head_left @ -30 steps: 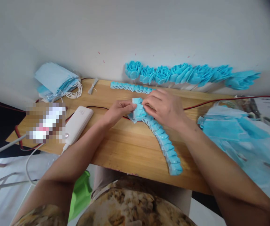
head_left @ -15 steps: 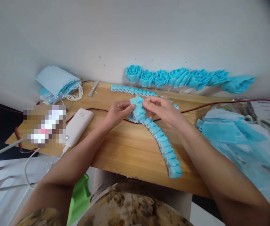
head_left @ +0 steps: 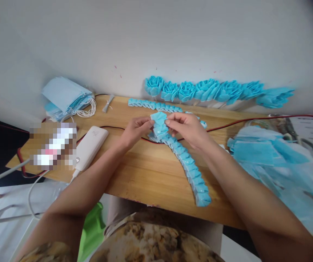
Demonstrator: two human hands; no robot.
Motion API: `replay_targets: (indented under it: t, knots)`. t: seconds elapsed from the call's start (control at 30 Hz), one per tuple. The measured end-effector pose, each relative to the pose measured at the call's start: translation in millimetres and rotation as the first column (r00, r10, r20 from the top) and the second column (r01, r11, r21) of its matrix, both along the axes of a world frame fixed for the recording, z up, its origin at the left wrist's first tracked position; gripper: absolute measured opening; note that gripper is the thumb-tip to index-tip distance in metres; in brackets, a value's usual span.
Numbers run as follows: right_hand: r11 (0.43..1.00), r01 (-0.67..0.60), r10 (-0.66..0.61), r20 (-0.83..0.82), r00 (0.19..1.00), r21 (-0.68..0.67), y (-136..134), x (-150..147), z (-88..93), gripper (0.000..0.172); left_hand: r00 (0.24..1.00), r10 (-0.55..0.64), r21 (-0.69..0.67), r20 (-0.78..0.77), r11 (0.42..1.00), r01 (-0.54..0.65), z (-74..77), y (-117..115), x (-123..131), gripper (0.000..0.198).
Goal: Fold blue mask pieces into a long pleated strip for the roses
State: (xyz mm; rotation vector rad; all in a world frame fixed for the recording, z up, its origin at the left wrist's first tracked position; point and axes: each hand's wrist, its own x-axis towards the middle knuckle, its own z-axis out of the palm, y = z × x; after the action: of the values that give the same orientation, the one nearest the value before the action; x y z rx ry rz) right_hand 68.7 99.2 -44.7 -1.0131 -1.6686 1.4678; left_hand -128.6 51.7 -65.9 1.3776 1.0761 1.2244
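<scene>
A strip of folded blue petals [head_left: 186, 163] curves across the wooden table, its near end close to the front edge. My left hand [head_left: 138, 130] pinches the left side of the strip's raised far end, and my right hand [head_left: 185, 125] pinches its right side. Both thumbs lie on top, with the fingers partly hidden behind. Behind my hands lies another row of folded blue pieces [head_left: 155, 105]. Part of a further strip shows just past my right hand.
Several blue flowers [head_left: 187, 91] on stems lean along the wall. Stacked blue masks [head_left: 65, 94] sit back left, near a white power bank [head_left: 92, 147] and a blurred-out object. Loose blue sheets [head_left: 265, 153] heap at the right by scissors. A red-black cable [head_left: 235, 121] crosses the table.
Both hands stay almost in place at the strip's far end. My right fingers have shifted slightly along its right edge, and more of the top petal shows.
</scene>
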Motion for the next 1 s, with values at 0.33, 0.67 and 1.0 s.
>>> replay_targets:
  t: [0.33,0.67,1.0]
  knots:
    - [0.962,-0.029,0.016,0.048,0.999,0.273,9,12,-1.3,0.027,0.993,0.052,-0.107,0.105,0.993,-0.041,-1.8,0,-1,0.039]
    - [0.715,-0.229,0.042,0.287,0.957,0.66,9,12,-1.5,0.015,0.994,0.029,-0.132,0.103,0.991,-0.015,0.3,0,-1,0.036]
    - [0.63,-0.283,0.05,0.326,0.944,0.723,14,13,-5.5,0.012,0.995,-0.038,-0.156,0.087,0.986,0.051,1.5,-1,0,0.043]
